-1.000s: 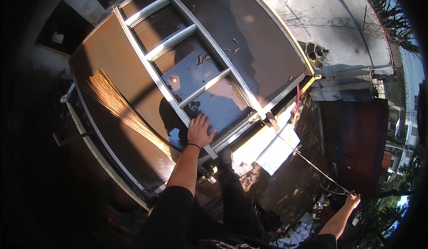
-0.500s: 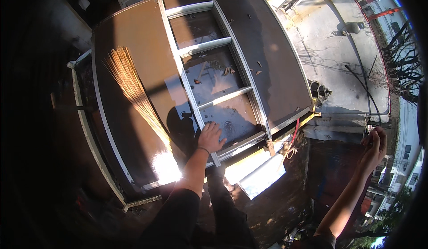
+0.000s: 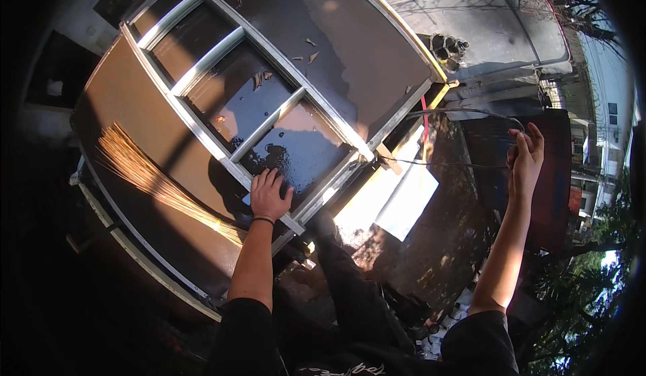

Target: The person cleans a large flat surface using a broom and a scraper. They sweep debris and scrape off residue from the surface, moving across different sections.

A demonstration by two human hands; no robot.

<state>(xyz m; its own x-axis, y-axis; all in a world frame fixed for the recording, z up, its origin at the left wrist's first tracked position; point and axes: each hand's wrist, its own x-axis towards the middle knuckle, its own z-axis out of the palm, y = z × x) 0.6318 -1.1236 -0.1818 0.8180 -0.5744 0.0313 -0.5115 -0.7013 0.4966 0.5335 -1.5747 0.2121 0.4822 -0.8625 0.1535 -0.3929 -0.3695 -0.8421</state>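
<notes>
A pale metal ladder (image 3: 204,135) lies flat across a large wet brown panel surface (image 3: 367,46). My left hand (image 3: 270,197) rests on the ladder's near left rail, by its lower end, fingers spread over it. Off to the right, my right hand (image 3: 526,157) is raised with its fingers pinched on a thin dark wire (image 3: 464,111). The wire loops back toward the ladder's near right corner, where a small wooden piece (image 3: 390,163) sits. A stick broom (image 3: 161,181) lies on the brown surface to the left of the ladder.
Dry leaves (image 3: 261,80) and puddled water lie between the rungs. White sheets (image 3: 408,203) rest below the surface's near edge. Beyond the right edge is a pale sheet roof (image 3: 464,6) with a bundle of dark pipe ends (image 3: 447,47). Tree branches stand at far right.
My view has turned, so the ladder appears more slanted and shifted left. The right hand has swung inward and the wire now loops toward the ladder. My left hand stays on the rail.
</notes>
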